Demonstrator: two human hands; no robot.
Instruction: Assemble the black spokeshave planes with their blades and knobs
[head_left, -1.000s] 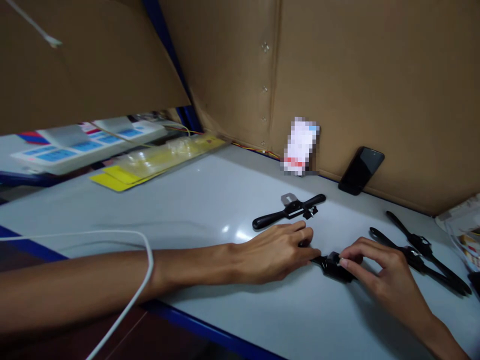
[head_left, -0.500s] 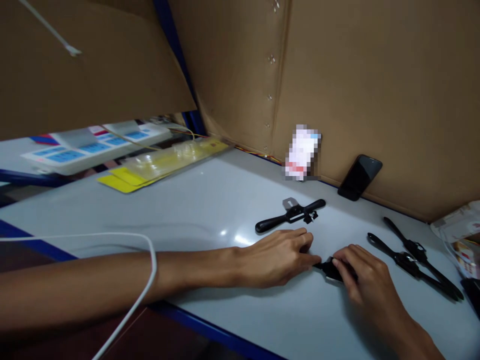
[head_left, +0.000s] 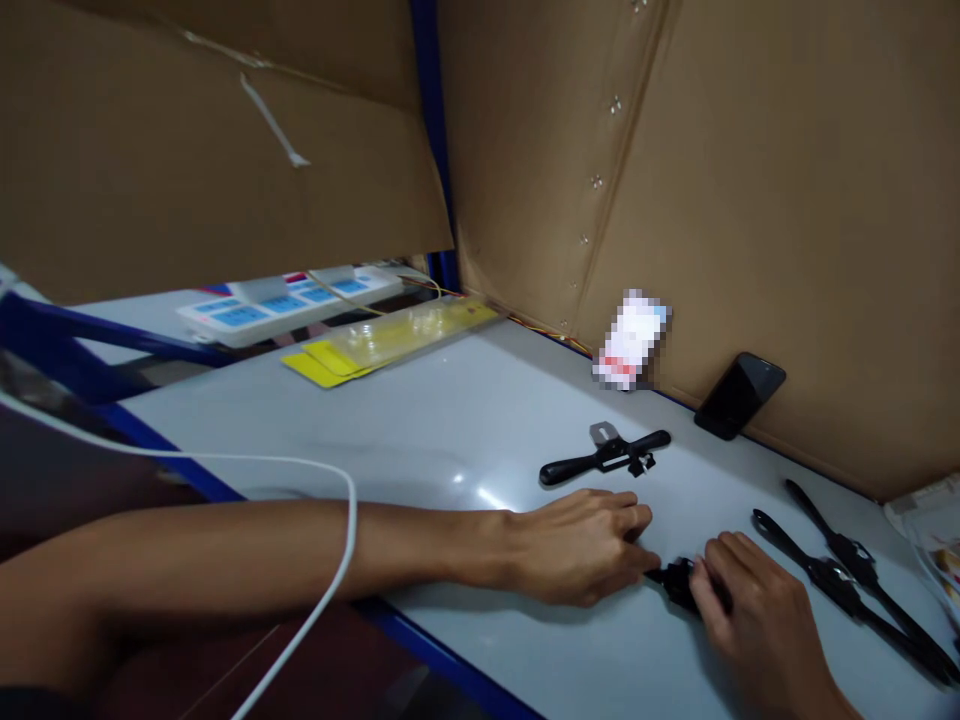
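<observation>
Both hands are closed on a black spokeshave (head_left: 679,583) low over the table's near side. My left hand (head_left: 589,547) grips its left handle, which is mostly hidden by the fingers. My right hand (head_left: 757,600) wraps its right side, thumb near the middle body; the right handle is covered. Just beyond my left hand lies a spokeshave taken apart (head_left: 574,470), with a grey blade (head_left: 602,434) behind it and a small black clamp piece with a screw (head_left: 642,464) in front. Two more spokeshaves (head_left: 836,575) lie side by side to the right.
A phone with a lit, blurred screen (head_left: 632,340) and a dark phone (head_left: 740,395) lean on the cardboard wall (head_left: 795,200). Yellow-backed clear packs (head_left: 390,340) and a white power strip (head_left: 292,303) lie at the back left. A white cable (head_left: 351,530) hangs across my left forearm.
The view has shifted left, so things on the table appear further right and lower. My right hand has turned a little around the spokeshave; both hands keep hold of it.
</observation>
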